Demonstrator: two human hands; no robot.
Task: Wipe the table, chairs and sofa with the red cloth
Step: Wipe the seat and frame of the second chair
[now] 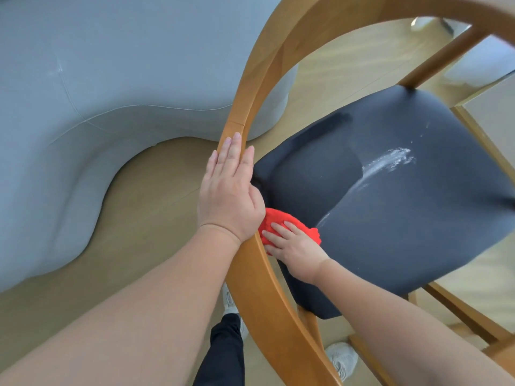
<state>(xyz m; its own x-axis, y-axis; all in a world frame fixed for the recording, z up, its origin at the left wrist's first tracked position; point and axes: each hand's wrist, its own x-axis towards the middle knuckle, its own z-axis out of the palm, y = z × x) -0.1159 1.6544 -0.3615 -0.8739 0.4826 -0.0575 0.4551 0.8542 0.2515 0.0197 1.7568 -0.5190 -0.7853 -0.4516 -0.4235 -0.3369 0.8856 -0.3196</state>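
While the fingers [232,151] of our left hand [231,190] lie straight and close together, flat along the curved wooden rail [250,107] of the chair [278,288] and gripping nothing, the fingers [278,228] of our right hand [292,246] are spread almost straight on top of the red cloth [281,218], pressing it down rather than closing round it. We cannot see the right thumb, which is hidden under the hand. The cloth is bunched into a small mound at the rear edge of the dark seat [404,218], just inside the rail and touching the heel of our left hand. Further out on the seat, a white powdery smear [390,162] runs in a streak toward the far side, well apart from the cloth. Beyond the rail on our left stands the grey sofa [83,93], its rounded base resting on the pale wooden floor [156,207]. Below our forearms we see a black trouser leg [223,352] and a light grey shoe [342,358] on that floor, the shoe beside the chair's rear leg.
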